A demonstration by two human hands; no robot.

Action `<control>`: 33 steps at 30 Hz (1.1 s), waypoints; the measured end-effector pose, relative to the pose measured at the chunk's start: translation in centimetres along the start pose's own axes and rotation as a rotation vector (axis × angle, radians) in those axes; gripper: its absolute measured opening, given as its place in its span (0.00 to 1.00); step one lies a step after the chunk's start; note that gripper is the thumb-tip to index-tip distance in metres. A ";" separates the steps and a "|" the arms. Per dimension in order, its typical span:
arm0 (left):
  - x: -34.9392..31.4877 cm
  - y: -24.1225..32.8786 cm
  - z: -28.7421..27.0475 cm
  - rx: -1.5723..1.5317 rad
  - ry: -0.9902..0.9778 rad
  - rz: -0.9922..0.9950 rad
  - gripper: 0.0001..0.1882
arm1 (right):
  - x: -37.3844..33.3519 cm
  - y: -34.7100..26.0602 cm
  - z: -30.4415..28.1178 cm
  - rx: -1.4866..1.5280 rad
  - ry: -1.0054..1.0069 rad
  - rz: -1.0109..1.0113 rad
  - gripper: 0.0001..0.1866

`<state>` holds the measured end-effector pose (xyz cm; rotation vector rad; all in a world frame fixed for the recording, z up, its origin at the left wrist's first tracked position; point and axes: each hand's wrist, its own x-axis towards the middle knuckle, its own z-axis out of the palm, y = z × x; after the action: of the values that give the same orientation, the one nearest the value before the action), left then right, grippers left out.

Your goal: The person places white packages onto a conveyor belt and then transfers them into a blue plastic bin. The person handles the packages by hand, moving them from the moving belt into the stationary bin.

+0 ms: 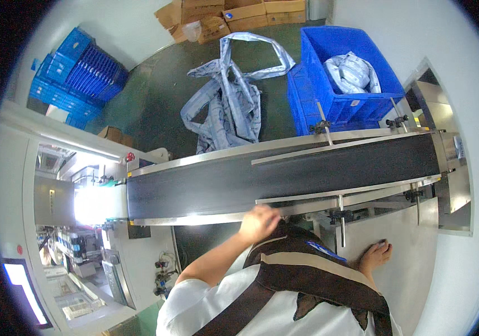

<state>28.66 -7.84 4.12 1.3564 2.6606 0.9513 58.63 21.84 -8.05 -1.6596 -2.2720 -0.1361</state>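
A black conveyor belt (206, 187) with metal side rails runs across in front of me. My left hand (259, 223) is at the near side of the belt, by the end of the near metal guide rail (295, 197). Its fingers are curled in and slightly blurred; what they hold, if anything, is hidden. Lower and to the right, my right hand (376, 256) is beside a pale flat panel (410, 235). Its fingers are bent, with a small dark spot at the fingertips that I cannot make out. Nothing lies on the visible belt.
Beyond the belt, crumpled printed film (231, 106) lies on the floor. A blue bin (351, 109) holds more bundled film (352, 73). Stacked blue crates (77, 78) stand at the far left, cardboard boxes (245, 14) at the back. A lit machine (54, 201) adjoins the belt's left end.
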 end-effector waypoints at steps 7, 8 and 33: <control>9.0 -8.3 -4.3 0.313 0.159 -0.058 0.13 | 0.6 -0.3 -1.0 -0.021 -0.103 0.014 0.23; 9.7 -8.9 -4.3 0.343 0.114 -0.058 0.13 | 0.7 0.3 -0.5 -0.034 -0.095 -0.002 0.23; 9.9 -3.0 -2.4 0.163 0.148 -0.052 0.26 | 0.6 -2.2 -2.6 0.105 -0.070 0.060 0.21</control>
<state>19.65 -3.09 7.04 1.2834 2.9261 0.8796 56.86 21.02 -5.15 -1.7011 -2.2355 0.0551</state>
